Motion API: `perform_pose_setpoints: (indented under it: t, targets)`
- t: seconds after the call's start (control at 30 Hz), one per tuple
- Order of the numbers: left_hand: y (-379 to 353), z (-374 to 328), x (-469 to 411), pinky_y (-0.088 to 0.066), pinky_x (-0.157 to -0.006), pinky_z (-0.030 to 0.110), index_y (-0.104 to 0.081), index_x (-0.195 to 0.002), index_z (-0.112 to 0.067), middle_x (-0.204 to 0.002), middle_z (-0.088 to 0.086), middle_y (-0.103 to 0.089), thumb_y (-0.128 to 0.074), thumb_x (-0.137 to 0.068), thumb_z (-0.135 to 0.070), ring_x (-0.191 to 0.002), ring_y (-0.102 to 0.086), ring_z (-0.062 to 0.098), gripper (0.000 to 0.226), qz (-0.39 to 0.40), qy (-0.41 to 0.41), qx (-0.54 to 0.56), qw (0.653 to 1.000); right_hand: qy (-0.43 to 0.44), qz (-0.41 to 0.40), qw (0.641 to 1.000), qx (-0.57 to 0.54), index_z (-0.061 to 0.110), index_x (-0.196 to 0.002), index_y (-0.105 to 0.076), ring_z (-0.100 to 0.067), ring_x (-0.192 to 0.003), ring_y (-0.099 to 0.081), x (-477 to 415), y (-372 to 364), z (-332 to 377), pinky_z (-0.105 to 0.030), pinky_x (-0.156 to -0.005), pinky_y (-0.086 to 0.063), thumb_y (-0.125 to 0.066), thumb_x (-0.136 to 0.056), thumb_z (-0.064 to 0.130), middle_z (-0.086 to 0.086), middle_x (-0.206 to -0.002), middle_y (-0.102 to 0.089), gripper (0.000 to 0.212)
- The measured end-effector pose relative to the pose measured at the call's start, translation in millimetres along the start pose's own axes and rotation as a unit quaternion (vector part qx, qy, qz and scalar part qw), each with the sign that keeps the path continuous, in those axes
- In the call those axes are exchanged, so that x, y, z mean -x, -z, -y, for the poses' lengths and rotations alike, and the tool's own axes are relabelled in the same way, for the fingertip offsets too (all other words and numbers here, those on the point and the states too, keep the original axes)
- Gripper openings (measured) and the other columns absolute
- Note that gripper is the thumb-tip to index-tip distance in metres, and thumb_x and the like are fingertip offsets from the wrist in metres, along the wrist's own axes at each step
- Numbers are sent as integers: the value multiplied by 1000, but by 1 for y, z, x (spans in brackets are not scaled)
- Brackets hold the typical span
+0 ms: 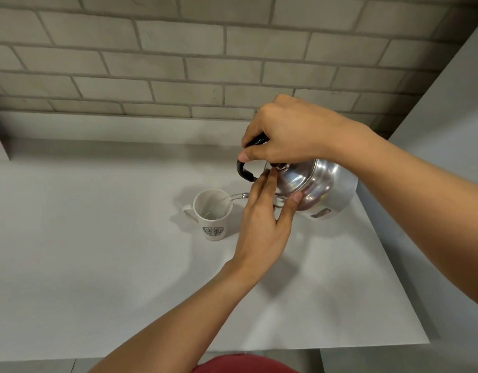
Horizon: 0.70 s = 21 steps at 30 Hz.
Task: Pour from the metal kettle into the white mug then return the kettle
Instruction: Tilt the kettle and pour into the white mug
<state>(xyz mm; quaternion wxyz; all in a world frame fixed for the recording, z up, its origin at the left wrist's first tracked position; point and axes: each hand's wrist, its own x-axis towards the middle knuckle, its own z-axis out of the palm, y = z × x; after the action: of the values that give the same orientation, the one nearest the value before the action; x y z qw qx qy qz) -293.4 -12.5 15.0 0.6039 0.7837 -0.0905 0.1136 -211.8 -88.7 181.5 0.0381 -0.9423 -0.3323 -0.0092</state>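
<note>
A shiny metal kettle [321, 187] is lifted off the counter and tilted to the left. My right hand [289, 133] is shut on its black handle from above. The thin spout reaches over the rim of the white mug [213, 219], and a stream runs into the mug. The mug stands upright on the counter with its handle to the left and a dark round logo facing me. My left hand [262, 219] lies flat against the kettle's lid, fingers spread, fingertips by the lid knob. The spout's base is hidden behind this hand.
The white counter [97, 238] ends at a front edge near me and at a right edge just beyond the kettle. A grey brick wall [205, 63] stands behind a low ledge. A grey panel [447, 103] rises at the right.
</note>
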Motion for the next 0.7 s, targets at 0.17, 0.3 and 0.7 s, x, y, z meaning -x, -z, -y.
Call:
perform_pose_setpoints:
  t: [0.17,0.3,0.7]
  targets:
    - [-2,-4,0,-52,-106,43,-38,-157,-23,-155,-3,-44,-55,-103,-47,-140,-46,11,62,-6,-11,-5,1000,3,-3,1000,1,30,-103,-84,-17,-79,-67,1,5,0,-38,-72,-56,-68,-92,56,8,-86,-81,33]
    - [-3,-5,-1,-52,-106,43,-39,-156,-22,-155,-4,-43,-56,-103,-45,-140,-45,9,61,-12,-13,1,1000,10,-8,1000,1,30,-101,-84,-6,-69,-63,1,8,1,-35,-66,-54,-68,-93,55,9,-79,-79,30]
    - [-3,-8,-2,-54,-104,37,-40,-156,-21,-152,-5,-45,-56,-103,-46,-136,-45,1,61,-28,-24,8,999,16,6,1000,12,29,-98,-84,-17,-77,-69,-1,13,4,-37,-67,-56,-67,-93,55,5,-79,-79,32]
